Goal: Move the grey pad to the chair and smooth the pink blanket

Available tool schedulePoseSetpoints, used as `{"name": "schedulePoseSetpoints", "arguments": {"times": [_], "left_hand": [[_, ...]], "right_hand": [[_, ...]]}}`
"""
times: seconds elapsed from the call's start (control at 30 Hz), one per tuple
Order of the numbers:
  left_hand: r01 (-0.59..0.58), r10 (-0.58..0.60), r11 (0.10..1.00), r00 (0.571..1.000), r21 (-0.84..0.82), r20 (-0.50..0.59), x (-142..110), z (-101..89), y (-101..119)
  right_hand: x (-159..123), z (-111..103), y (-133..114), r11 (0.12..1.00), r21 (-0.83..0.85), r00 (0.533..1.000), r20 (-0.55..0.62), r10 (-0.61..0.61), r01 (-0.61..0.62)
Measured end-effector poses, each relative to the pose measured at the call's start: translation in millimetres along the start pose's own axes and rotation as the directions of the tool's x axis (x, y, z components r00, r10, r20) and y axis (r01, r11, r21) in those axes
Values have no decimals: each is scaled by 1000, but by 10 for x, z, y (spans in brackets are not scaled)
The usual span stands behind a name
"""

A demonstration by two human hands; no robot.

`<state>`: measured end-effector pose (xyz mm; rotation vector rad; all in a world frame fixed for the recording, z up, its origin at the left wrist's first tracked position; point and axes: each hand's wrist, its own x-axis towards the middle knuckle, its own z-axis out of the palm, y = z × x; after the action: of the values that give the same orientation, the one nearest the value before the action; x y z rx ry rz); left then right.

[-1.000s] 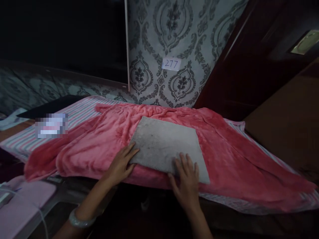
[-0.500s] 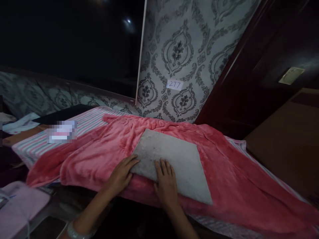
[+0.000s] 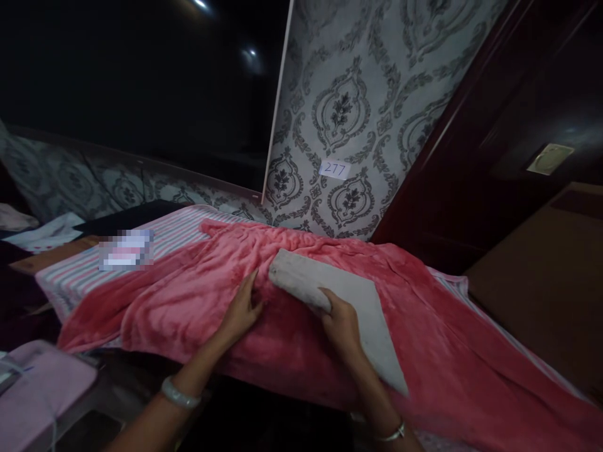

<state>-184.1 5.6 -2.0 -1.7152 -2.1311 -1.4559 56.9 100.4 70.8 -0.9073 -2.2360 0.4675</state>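
Note:
A grey cloth point(image 3: 360, 298) lies on a pink fleece blanket point(image 3: 188, 301). Its left part is turned up and over toward the right in a thick rounded fold. My right hand point(image 3: 342, 323) grips the near end of that fold, thumb and fingers closed round it. Just left of the cloth, my left hand point(image 3: 242, 307) touches or hovers over the blanket with nothing in it, its thumb apart from the fingers. A bangle circles each wrist. The underside of the fold is hidden.
Beneath the blanket is a striped sheet point(image 3: 174, 229). A large dark screen point(image 3: 141, 94) and a paper marked 277 point(image 3: 335, 169) are on the patterned wall. A brown board or box point(image 3: 541, 276) stands at right, a pink stool-like surface point(image 3: 51, 389) at lower left.
Both hands lay on the flat grey cloth before. The right has taken its left part and folded it up to the right. The left has come off onto the blanket side.

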Motion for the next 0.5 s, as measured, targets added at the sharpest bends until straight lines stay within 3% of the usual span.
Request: {"name": "schedulePoseSetpoints", "arguments": {"times": [0.27,0.4,0.5], "left_hand": [[-219,210,974,967,52,143,994,83,99],[-258,247,966,942,19,229,1238,103,259],[-267,272,962,944,-47,189,1320,-31,488]], "right_hand": [[156,-338,41,989,146,996,-90,10,3],[183,-551,16,984,175,987,-159,11,18],[227,-813,-63,976,218,985,-172,26,12]]}}
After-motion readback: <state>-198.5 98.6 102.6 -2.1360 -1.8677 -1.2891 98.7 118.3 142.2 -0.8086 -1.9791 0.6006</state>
